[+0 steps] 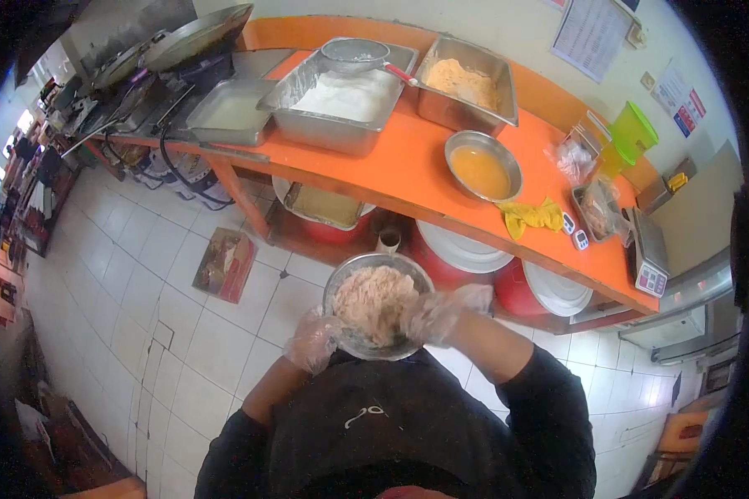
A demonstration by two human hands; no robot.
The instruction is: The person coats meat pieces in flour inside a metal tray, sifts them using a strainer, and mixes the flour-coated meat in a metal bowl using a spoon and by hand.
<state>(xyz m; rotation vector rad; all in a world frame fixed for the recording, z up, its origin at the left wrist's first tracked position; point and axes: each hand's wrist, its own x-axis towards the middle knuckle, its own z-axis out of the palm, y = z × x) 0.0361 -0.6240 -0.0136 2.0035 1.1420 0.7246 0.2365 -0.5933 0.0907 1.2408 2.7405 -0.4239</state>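
Note:
A round metal bowl [350, 270] is held up in front of my body, away from the orange table. Inside it lies a pale, pinkish, shredded-looking mixture, perhaps raw meat [370, 295]. My left hand [311, 339], in a clear plastic glove, grips the bowl's lower left rim. My right hand [441, 318], gloved the same way, reaches over the right rim, its fingertips at the mixture. Those fingers are blurred and partly hidden, so their closure does not show.
On the orange table [391, 154] are a pan of white powder [341, 96] with a sieve [354, 55], a pan of orange-tinted powder [466, 83], a bowl of yellow liquid [481, 170], a yellow cloth [533, 218] and a scale [647, 249]. Red lidded tubs [466, 247] stand underneath.

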